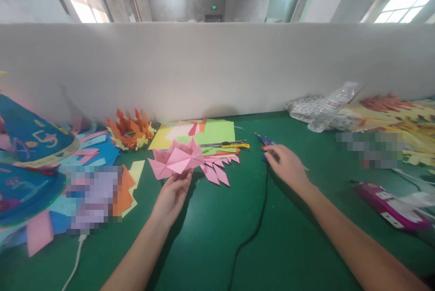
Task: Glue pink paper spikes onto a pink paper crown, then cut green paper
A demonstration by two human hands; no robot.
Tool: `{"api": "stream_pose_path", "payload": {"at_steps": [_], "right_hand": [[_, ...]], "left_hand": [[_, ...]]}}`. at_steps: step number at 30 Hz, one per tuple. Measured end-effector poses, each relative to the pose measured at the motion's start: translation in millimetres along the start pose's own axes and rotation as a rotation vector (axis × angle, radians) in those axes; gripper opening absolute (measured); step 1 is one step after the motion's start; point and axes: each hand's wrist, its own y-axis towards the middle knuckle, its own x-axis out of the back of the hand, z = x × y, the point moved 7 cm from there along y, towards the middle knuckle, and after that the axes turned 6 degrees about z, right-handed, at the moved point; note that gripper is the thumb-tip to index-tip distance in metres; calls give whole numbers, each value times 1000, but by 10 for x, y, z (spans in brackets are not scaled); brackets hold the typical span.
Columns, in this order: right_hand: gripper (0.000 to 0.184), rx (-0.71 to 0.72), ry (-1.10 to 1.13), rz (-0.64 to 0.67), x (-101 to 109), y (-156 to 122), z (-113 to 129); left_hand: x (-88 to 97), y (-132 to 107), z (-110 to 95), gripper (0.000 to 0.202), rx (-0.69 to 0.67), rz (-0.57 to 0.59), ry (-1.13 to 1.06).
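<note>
My left hand (176,192) is closed on the lower edge of a pink folded paper crown (178,160) with pointed tips, held just above the table. My right hand (287,164) has its fingers curled round the back part of a blue glue gun (265,140), whose tip points away to the left. Much of the glue gun is hidden by the hand. From it a black cord (260,223) runs down the table toward me. Pink paper diamonds (217,174) lie just right of the paper crown, and a yellow utility knife (242,144) rests behind them.
Yellow and green paper sheets (217,130) lie at the back, beside an orange paper crown (131,132). Blue cone hats (34,132) and paper scraps crowd the left. A plastic bottle (335,106) leans at the back right, and a magenta power strip (389,207) lies at right.
</note>
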Motion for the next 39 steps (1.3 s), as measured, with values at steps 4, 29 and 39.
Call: {"api": "stream_pose_path", "payload": {"at_steps": [4, 29, 39], "right_hand": [[35, -409, -20, 187, 1, -30, -622], [25, -641, 861, -70, -189, -35, -620], [17, -588, 1509, 256, -590, -85, -224]], "left_hand": [[-24, 12, -10, 12, 20, 18, -83], [171, 74, -59, 11, -79, -167, 39], [-140, -332, 263, 27, 408, 111, 285]]}}
